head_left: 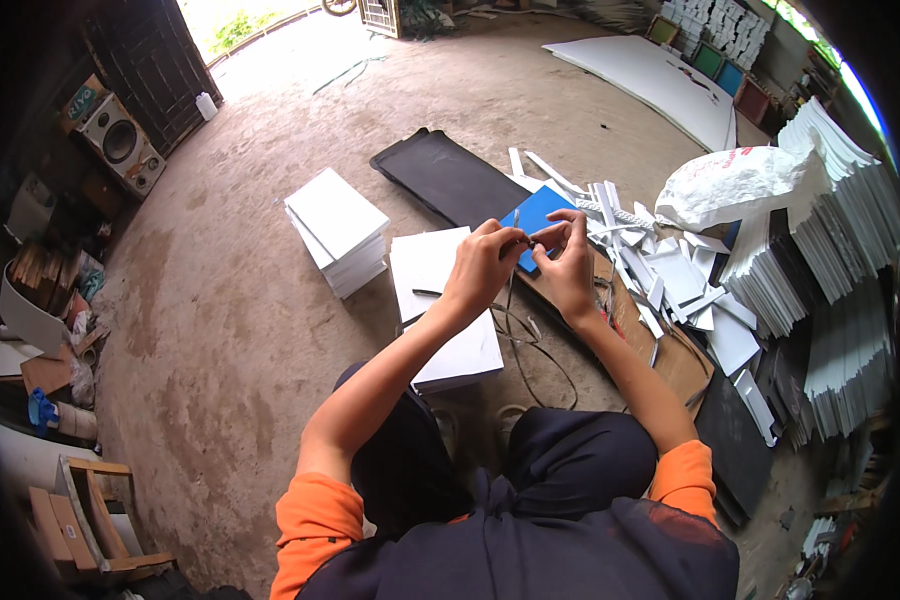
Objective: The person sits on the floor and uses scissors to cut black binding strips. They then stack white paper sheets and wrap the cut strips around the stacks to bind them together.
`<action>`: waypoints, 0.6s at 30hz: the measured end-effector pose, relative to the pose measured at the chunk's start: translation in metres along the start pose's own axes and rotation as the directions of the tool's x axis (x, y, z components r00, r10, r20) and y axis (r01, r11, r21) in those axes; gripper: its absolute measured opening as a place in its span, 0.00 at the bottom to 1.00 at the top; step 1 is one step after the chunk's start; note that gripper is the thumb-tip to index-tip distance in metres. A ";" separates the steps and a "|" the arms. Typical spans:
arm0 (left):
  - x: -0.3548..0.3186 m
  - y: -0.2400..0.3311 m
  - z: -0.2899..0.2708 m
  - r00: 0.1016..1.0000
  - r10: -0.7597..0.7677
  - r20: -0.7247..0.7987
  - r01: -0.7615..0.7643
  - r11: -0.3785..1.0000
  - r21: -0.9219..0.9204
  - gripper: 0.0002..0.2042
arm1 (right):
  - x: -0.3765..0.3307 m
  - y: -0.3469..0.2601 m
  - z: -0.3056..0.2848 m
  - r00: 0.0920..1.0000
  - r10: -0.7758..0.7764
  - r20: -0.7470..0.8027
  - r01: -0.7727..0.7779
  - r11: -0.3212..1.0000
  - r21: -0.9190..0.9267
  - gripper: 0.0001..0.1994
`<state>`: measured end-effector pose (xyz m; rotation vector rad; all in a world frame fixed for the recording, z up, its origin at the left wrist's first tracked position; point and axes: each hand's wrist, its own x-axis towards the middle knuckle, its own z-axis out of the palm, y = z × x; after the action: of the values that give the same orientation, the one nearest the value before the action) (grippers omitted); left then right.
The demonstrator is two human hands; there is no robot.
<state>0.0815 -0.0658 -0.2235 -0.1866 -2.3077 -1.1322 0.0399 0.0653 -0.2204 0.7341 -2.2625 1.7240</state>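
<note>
My left hand (490, 258) and my right hand (567, 262) meet in front of me, fingertips pinched close together on a thin dark cord (511, 292). The cord hangs from them and runs down in loose loops to the floor. Below my left hand stands a stack of white sheets (458, 350), with a dark band partly showing across its top. Just behind my fingers lies a blue sheet (537, 212). The exact spot where the fingertips join is small and partly hidden.
A second stack of white sheets (338, 220) stands to the left. Behind my hands lies a long black sheet (450, 172). White offcuts (678, 275) are heaped on the right, beside a white sack (735, 188) and tall sheet stacks (845, 240). A wooden board (675, 360) lies near my right forearm.
</note>
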 end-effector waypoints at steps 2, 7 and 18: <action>0.000 -0.004 0.001 0.993 -0.100 0.057 0.103 0.992 -0.067 0.07 | -0.001 0.002 0.001 1.000 -0.028 -0.009 0.028 0.999 -0.016 0.18; -0.002 -0.007 0.003 0.991 -0.129 0.037 0.133 0.983 -0.124 0.08 | -0.001 0.012 0.003 0.999 -0.038 0.019 0.037 0.999 0.026 0.18; -0.005 -0.013 0.010 0.976 -0.188 0.114 0.202 0.970 -0.132 0.08 | 0.001 0.000 -0.003 0.994 0.101 0.042 -0.096 0.989 -0.117 0.16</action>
<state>0.0766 -0.0658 -0.2397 -0.0717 -2.3743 -1.4192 0.0386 0.0681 -0.2194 0.6564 -2.4453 1.6172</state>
